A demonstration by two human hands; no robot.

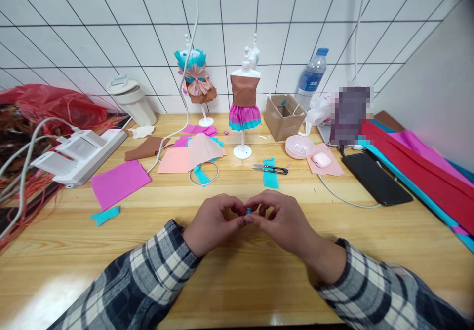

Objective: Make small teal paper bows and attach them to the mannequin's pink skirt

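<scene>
My left hand [217, 217] and my right hand [278, 217] meet fingertip to fingertip above the near part of the wooden table. Both are closed in a pinch on a small piece of blue crepe paper [249, 211], most of it hidden by the fingers. Just beyond them, black thread snips [276, 169] lie across a blue paper strip [271, 179]. Farther back stands a small white dress form [243, 151] wearing a brown top [245, 91] and a magenta skirt [244, 115] with a blue hem.
A second dressed form [200, 81], a cardboard box [283, 118] and a pink bead dish [299, 146] stand at the back. Left are a magenta sheet [120, 183] and a power strip [89, 157]; right, a black phone [376, 179] and red paper [418, 157]. A white cable [185, 78] hangs down.
</scene>
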